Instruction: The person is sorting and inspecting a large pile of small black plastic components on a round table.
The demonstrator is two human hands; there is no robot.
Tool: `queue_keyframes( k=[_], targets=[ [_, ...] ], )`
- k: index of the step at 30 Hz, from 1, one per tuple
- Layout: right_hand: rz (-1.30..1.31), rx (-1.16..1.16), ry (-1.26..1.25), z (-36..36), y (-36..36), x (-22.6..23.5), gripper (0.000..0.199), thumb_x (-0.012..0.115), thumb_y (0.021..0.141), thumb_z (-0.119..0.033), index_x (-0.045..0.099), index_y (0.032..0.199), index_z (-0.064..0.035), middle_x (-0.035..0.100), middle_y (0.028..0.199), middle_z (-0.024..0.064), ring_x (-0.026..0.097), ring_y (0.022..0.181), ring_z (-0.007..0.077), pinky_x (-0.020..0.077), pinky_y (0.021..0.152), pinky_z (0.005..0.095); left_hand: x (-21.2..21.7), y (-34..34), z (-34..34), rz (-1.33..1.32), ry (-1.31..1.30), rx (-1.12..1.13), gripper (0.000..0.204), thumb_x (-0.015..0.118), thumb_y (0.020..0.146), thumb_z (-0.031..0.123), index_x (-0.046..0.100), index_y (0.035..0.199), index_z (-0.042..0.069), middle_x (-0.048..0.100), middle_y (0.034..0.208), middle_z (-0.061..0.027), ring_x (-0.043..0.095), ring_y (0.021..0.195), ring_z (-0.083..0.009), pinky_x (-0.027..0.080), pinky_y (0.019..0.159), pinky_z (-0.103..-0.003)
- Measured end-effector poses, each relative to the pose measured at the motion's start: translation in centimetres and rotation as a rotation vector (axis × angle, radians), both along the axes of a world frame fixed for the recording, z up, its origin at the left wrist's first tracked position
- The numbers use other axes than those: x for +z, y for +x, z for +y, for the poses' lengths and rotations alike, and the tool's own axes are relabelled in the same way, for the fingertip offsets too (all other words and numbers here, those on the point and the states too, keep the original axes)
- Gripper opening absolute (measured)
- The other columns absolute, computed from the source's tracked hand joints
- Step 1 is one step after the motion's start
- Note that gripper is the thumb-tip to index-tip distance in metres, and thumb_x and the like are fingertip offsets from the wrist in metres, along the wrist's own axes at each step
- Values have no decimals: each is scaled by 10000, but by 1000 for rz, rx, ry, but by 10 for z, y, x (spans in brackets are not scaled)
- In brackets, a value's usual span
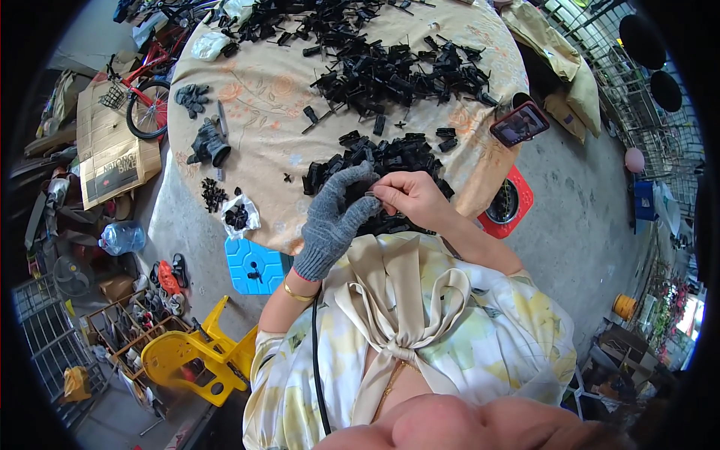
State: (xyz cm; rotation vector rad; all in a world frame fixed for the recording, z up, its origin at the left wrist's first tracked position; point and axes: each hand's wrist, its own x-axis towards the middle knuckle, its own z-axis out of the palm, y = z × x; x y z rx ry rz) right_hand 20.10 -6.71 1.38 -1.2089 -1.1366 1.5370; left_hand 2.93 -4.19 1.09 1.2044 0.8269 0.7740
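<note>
My left hand, in a grey knit glove, is closed with thumb and fingers curved toward my right hand. My bare right hand pinches beside the gloved fingertips. Whatever sits between them is too small to name; only a pale glint shows. Both hands are over the near edge of a pile of black plastic parts on the cloth-covered round table. Farther off spreads a larger heap of black parts with thin stems.
On the table's left lie grey gloves, a pen-like stick and small black pieces on white paper. A phone stands at the right edge. Beside the table are a blue stool, a red stool and a yellow chair.
</note>
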Motion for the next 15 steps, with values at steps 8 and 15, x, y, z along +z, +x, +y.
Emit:
queue_keyframes(
  k=[8,15],
  targets=[
    [-3,-4,-16,3,-8,-9,153,527,855,-93,619,792,12,526,585,-13,451,531,42,367,486,208,-5,0,-1,218,396,56,285,633,761,-13,557,1035,11,600,1012,-95,585,901,-175,478,792,-279],
    [-410,325,219,48,30,-37,236,608,764,-240,646,848,-23,605,651,73,557,606,129,439,580,273,-25,2,6,330,653,65,294,598,769,-33,551,1057,4,594,1028,-128,581,938,-216,461,835,-306]
  ],
)
